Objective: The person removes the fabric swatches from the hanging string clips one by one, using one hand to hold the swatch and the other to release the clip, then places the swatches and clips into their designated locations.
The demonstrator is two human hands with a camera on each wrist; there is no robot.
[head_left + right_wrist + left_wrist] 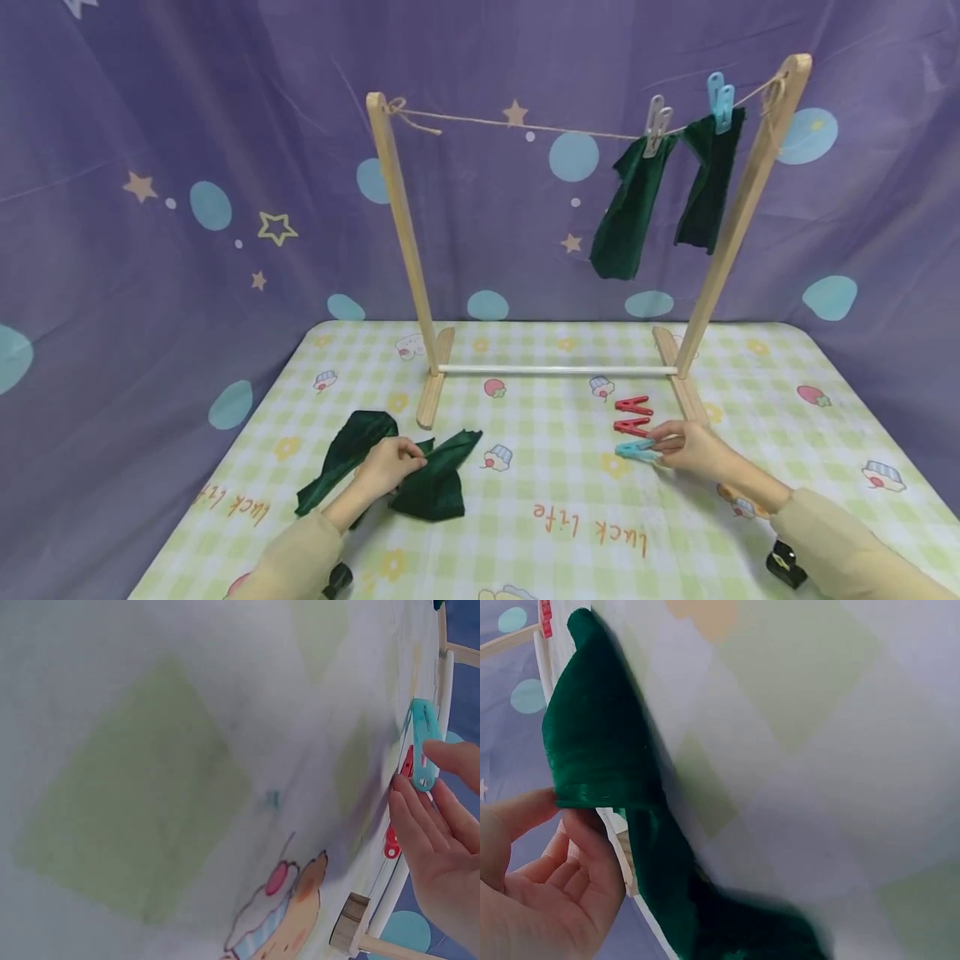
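Observation:
With thumb and forefinger my left hand (390,465) pinches the edge of a dark green cloth (438,487) on the table; the left wrist view shows the green cloth (604,735) between the fingertips. Another dark green cloth (352,446) lies just left of it, partly behind the hand. On the right, my right hand (690,450) pinches a light blue clothespin (637,451) at the tabletop. In the right wrist view the thumb lies over one end of the blue clothespin (424,735). Two red clothespins (633,406) lie just beyond it.
A wooden frame (405,233) with a string (555,127) stands at the back of the table. Two green cloths (633,217) hang near its right post, one under a grey clothespin (657,129), one under blue clothespins (722,104). A white rod (555,369) joins the feet.

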